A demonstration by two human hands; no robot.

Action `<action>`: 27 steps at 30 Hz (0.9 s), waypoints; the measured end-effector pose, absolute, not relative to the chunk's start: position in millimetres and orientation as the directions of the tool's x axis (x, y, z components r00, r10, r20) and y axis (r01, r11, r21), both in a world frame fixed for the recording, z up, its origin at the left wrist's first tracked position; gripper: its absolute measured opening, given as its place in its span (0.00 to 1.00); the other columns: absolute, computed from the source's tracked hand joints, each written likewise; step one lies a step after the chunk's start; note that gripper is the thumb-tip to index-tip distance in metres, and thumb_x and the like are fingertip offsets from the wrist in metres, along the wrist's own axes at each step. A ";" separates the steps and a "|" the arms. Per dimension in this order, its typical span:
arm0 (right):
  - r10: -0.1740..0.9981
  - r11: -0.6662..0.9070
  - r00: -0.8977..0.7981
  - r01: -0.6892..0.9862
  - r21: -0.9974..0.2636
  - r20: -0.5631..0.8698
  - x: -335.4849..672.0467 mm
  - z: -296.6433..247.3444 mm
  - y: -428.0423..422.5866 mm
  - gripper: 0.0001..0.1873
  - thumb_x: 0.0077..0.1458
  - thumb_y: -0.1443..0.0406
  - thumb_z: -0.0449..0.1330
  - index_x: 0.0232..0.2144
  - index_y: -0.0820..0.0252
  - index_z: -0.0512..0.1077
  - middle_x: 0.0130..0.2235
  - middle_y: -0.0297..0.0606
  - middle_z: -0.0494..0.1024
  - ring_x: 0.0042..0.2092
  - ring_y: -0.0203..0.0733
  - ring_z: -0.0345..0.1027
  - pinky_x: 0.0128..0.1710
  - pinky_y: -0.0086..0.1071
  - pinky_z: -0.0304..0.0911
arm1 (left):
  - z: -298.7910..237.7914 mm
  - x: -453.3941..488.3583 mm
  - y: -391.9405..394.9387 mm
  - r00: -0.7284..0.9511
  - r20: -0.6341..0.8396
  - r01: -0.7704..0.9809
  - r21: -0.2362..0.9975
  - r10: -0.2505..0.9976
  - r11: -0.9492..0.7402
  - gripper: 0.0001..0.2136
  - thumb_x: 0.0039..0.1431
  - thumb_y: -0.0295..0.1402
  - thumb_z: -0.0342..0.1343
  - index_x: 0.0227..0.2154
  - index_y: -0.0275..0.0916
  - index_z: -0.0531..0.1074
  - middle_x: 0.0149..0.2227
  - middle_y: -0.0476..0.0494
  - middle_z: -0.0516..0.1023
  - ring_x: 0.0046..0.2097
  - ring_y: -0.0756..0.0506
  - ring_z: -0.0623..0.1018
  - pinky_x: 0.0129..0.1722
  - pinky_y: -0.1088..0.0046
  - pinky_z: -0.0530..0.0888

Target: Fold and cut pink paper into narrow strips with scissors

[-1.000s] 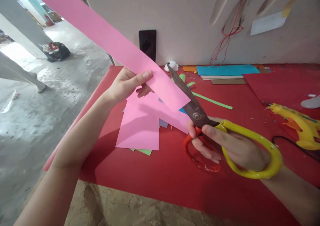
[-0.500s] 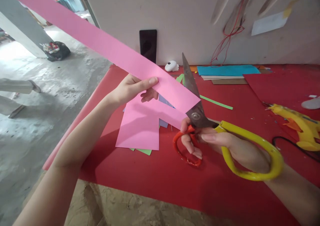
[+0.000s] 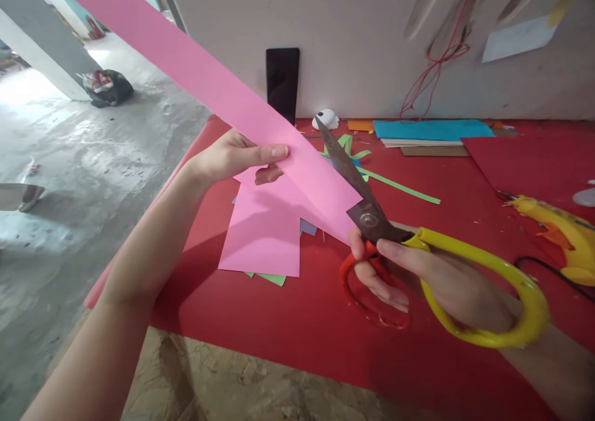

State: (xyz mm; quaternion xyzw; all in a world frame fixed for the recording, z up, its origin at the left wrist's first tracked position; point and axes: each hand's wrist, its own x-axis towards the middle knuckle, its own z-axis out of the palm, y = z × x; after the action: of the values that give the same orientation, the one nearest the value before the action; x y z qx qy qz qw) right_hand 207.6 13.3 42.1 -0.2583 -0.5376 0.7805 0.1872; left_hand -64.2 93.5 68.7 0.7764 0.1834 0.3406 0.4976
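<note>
My left hand [image 3: 237, 157] pinches a long pink paper strip [image 3: 195, 77] that rises up and to the left out of view. My right hand [image 3: 432, 278] grips large scissors [image 3: 372, 222] with one yellow and one red handle loop. The rusty blades lie along the strip's lower right end, nearly closed on its edge. Beneath the strip, a cut pink sheet [image 3: 264, 235] rests on the red table cover [image 3: 302, 328] over green and blue scraps.
A yellow glue gun [image 3: 558, 232] with a black cord lies at the right. Blue, orange and brown sheets [image 3: 432, 132] are stacked by the wall, with green strips [image 3: 400, 187], a black phone [image 3: 282, 83] and a small white object [image 3: 328, 119]. Concrete floor lies left.
The scissor blades opened wide half a second ago and have closed again along the strip's end. The strip tilted steeper, and my view shifted slightly.
</note>
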 end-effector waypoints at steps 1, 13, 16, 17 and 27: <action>0.571 -0.358 -0.795 -0.016 -0.933 -0.206 207.4 42.2 13.1 0.17 0.61 0.48 0.53 0.34 0.55 0.62 0.19 0.23 0.63 0.17 0.28 0.53 0.15 0.22 0.56 | 68.9 -64.3 93.6 0.705 0.337 -0.054 0.903 0.624 -0.427 0.16 0.62 0.42 0.57 0.23 0.38 0.71 0.17 0.53 0.62 0.20 0.55 0.65 0.20 0.77 0.63; 0.602 -0.328 -0.775 -0.021 -0.944 -0.192 208.3 40.9 11.8 0.18 0.61 0.49 0.53 0.29 0.56 0.64 0.17 0.23 0.59 0.15 0.27 0.46 0.13 0.23 0.48 | 67.5 -65.5 96.0 0.718 0.320 -0.065 0.915 0.618 -0.398 0.16 0.62 0.42 0.58 0.22 0.38 0.69 0.17 0.53 0.61 0.19 0.54 0.64 0.19 0.76 0.61; 0.583 -0.393 -0.778 -0.018 -0.919 -0.233 209.2 44.0 10.7 0.16 0.60 0.50 0.54 0.30 0.55 0.64 0.17 0.23 0.59 0.15 0.28 0.48 0.14 0.23 0.50 | 69.4 -64.4 94.9 0.703 0.332 -0.057 0.908 0.629 -0.415 0.17 0.61 0.42 0.58 0.21 0.37 0.70 0.16 0.53 0.62 0.19 0.55 0.65 0.19 0.77 0.62; 0.561 -0.413 -0.790 -0.011 -0.911 -0.245 209.3 45.6 10.8 0.16 0.59 0.50 0.55 0.31 0.55 0.64 0.17 0.23 0.60 0.16 0.28 0.50 0.14 0.23 0.52 | 69.7 -64.0 95.0 0.697 0.336 -0.050 0.904 0.633 -0.424 0.18 0.60 0.43 0.59 0.20 0.37 0.70 0.16 0.53 0.62 0.18 0.55 0.65 0.19 0.78 0.63; 0.440 -0.393 -0.876 0.008 -0.919 -0.196 206.9 47.2 15.0 0.09 0.55 0.58 0.53 0.36 0.56 0.62 0.24 0.29 0.66 0.22 0.34 0.60 0.20 0.29 0.60 | 68.9 -64.1 96.6 0.740 0.311 -0.036 0.904 0.597 -0.427 0.18 0.60 0.45 0.58 0.20 0.37 0.72 0.16 0.51 0.67 0.16 0.54 0.66 0.16 0.78 0.66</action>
State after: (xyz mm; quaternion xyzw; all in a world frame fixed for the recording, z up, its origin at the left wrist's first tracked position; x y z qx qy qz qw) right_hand 206.9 15.0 47.2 -0.2098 -0.5344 0.8078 0.1337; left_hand -64.1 96.6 68.9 0.7843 0.1789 0.3134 0.5046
